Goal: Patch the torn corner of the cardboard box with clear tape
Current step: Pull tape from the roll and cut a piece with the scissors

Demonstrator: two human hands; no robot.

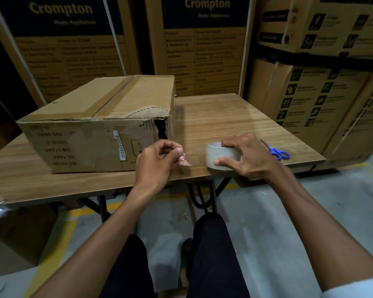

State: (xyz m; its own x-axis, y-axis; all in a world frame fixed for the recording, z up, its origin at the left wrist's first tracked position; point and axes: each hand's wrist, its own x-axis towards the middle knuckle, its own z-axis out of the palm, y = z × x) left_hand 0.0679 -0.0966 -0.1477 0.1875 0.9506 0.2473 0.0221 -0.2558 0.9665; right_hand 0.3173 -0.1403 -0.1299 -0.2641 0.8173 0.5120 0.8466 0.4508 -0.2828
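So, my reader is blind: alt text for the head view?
Right hand grips a clear tape roll while the left hand pinches a tape scrap, beside a box with a torn corner; scissors lie right.

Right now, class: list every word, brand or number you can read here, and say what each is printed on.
"Crompton" / "Home Appliances": left carton.
"Crompton" / "Home Appliances": middle carton.
"Product", "Model Name": middle carton's table; the other rows are too blurred.
"ISO 9001", "UL 1642", upside down: box front; its other codes are unclear.
Barcode sticker: too small.
Right cartons: icon captions blurred.
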